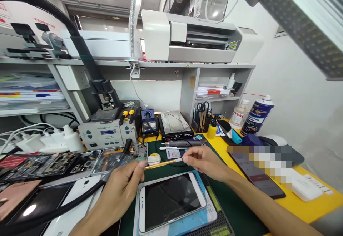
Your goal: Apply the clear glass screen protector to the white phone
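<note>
Toward 8 o'clock, a white phone [76, 198] has a small "mi" sign near its bottom end. The words on the gray box [107, 136] at 9 o'clock are too fuzzy to read for sure. So are those on the blue can [257, 116] and the clear bottle [238, 117] at 3 o'clock, and the yellow mat labels [219, 231] at 5 o'clock.

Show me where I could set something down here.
The green mat shows a bare strip between the black pad under the tablet and the dark phone, though the right arm crosses over it. The yellow tabletop is bare in front of the white box. The left is crowded with phones and circuit boards.
</note>
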A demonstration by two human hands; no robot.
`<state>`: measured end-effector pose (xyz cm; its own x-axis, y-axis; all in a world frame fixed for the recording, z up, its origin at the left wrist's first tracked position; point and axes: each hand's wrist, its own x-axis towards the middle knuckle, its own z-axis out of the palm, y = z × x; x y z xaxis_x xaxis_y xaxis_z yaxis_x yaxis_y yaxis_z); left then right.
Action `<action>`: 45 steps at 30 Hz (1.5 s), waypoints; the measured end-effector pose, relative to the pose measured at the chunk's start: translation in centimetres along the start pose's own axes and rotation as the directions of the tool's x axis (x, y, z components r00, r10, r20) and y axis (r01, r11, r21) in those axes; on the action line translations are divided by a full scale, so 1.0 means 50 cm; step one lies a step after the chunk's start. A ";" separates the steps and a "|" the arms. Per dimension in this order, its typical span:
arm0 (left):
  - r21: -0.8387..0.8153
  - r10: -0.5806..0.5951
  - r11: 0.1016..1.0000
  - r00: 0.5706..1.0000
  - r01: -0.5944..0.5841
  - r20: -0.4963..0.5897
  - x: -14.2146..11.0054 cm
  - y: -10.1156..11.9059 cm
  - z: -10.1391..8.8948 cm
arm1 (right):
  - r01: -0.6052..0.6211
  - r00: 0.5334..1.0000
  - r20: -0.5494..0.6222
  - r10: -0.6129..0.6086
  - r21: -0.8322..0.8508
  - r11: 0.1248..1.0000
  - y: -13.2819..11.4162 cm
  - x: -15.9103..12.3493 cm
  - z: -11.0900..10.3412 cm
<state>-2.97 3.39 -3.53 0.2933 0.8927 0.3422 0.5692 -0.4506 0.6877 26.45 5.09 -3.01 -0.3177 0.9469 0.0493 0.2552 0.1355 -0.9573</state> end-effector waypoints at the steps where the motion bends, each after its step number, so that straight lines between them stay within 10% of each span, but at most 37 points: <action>1: -0.005 0.000 1.000 1.000 0.000 0.003 0.000 0.001 0.000 | -0.002 1.000 0.000 0.002 -0.006 1.000 -0.001 0.000 0.000; 45: -0.100 -0.054 0.993 0.995 0.062 0.089 -0.008 0.001 -0.006 | -0.018 1.000 -0.015 0.018 -0.028 0.999 0.001 0.000 -0.003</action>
<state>-3.31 3.00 -3.45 0.3297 0.9113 0.2465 0.5068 -0.3911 0.7682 26.58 5.14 -3.02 -0.2996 0.9534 0.0366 0.2868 0.1266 -0.9496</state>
